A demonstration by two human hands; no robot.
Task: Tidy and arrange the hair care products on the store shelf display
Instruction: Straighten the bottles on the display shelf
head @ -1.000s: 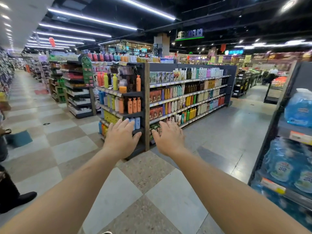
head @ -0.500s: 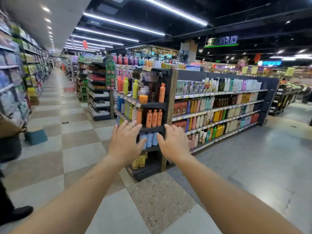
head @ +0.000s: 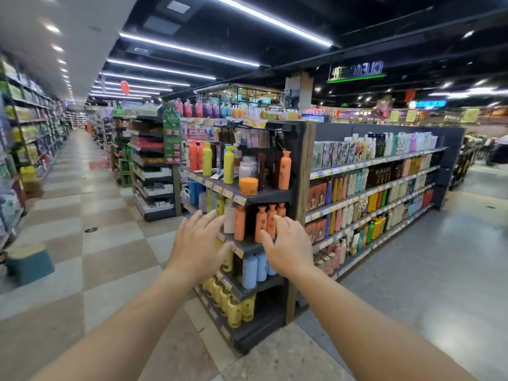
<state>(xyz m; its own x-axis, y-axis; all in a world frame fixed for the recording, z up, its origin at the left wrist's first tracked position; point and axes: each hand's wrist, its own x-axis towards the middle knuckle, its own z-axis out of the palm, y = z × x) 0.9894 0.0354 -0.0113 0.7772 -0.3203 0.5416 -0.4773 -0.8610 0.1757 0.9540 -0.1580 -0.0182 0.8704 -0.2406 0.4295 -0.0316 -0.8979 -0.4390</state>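
Both hands, left hand (head: 196, 243) and right hand (head: 288, 247), spread and empty, have closed on the centre-frame end shelf (head: 264, 195), so tidying its orange bottles (head: 265, 225) can begin.

Left hand (head: 196, 248) hides bottles behind; shelf price tags (head: 239, 199) unreadable.

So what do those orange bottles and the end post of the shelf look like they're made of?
Orange bottles: likely plastic, a smooth, opaque, evenly coloured matte skin with moulded necks. End post: looks like wood or wood-effect board, brown with streaky grain; which one can't be told.
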